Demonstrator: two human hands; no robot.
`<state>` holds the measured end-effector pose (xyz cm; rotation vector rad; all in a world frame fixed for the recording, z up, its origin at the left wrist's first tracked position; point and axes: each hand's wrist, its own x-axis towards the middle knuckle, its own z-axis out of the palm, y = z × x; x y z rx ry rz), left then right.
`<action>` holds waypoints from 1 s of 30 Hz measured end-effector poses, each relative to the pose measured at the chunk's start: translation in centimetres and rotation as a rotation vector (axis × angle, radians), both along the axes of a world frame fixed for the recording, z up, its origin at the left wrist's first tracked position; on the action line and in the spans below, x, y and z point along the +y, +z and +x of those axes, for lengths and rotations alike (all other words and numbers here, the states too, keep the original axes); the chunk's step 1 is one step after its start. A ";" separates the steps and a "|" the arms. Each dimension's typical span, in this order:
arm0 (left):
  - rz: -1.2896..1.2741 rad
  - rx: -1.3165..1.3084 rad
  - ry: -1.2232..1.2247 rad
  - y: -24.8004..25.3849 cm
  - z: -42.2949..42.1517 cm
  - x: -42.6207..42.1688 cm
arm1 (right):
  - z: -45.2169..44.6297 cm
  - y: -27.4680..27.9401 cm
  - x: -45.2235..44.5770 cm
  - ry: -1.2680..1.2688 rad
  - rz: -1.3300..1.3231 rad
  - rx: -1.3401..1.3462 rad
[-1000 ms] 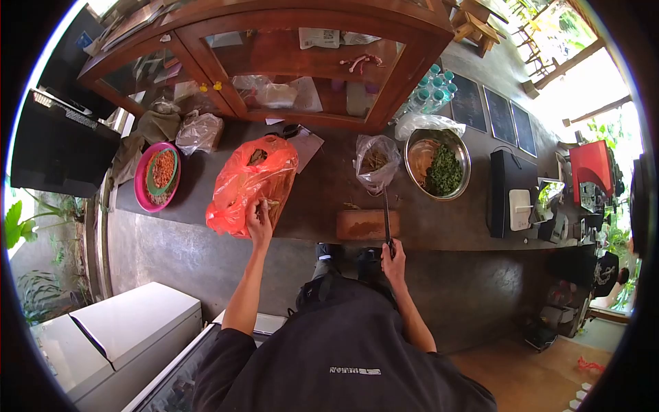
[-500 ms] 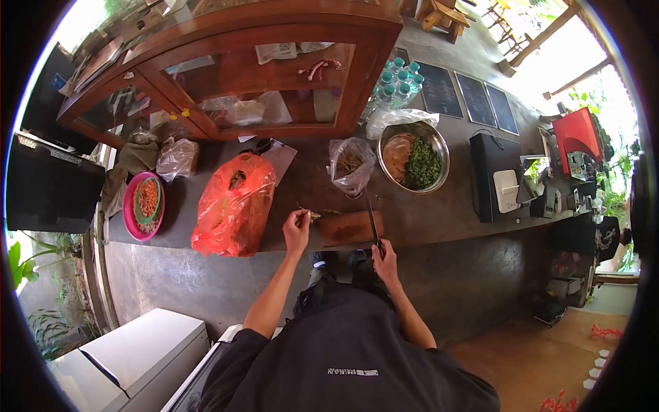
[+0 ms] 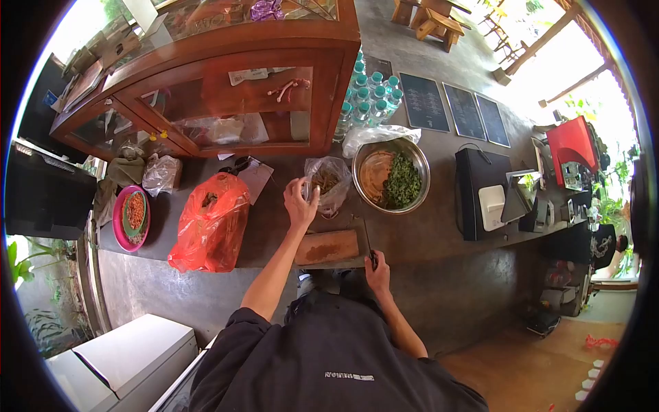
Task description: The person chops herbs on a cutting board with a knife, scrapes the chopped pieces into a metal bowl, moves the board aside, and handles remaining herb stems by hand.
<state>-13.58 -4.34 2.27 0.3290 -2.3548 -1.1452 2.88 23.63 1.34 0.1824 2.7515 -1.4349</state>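
My left hand [image 3: 301,202] is at the left edge of a clear plastic bag [image 3: 334,199] that holds brownish-green pieces; its fingers are bent, and whether anything is between them is hidden. My right hand [image 3: 377,270] grips the handle of a knife [image 3: 369,240], whose thin blade points away from me over the counter. Between my hands and nearer to me lies a reddish-brown block [image 3: 327,247]. To the right of the clear bag, a steel bowl [image 3: 425,180] contains chopped green leaves [image 3: 402,182] on one side.
A red plastic bag [image 3: 211,223] and a pink basin [image 3: 118,226] with orange bits stand left on the counter [image 3: 425,240]. Behind are a wooden cabinet [image 3: 240,154] and water bottles [image 3: 371,99]. A black case [image 3: 473,196] stands right.
My left hand has gone from the red bag across to the clear bag. My right hand still holds the knife, now lower beside the block. The view has shifted to the right.
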 end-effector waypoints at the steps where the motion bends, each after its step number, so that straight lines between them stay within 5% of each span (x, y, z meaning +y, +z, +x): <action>1: 0.057 -0.016 0.079 -0.8 -0.3 0.0 | -0.3 0.0 0.3 -0.024 0.063 -0.020; 6: 0.100 -0.242 -0.015 -2.1 -1.5 -0.9 | -1.7 -0.5 1.4 0.027 0.213 -0.042; 17: 0.154 0.036 0.400 -3.1 -1.2 -6.0 | -4.6 -0.8 2.6 0.120 0.267 0.038; 27: 0.720 -0.306 0.363 -7.4 2.8 -11.2 | -4.8 -0.3 2.3 0.137 0.214 0.107; 30: 0.713 -0.368 0.288 -7.5 3.5 -11.2 | -5.9 0.4 1.6 0.134 0.219 0.132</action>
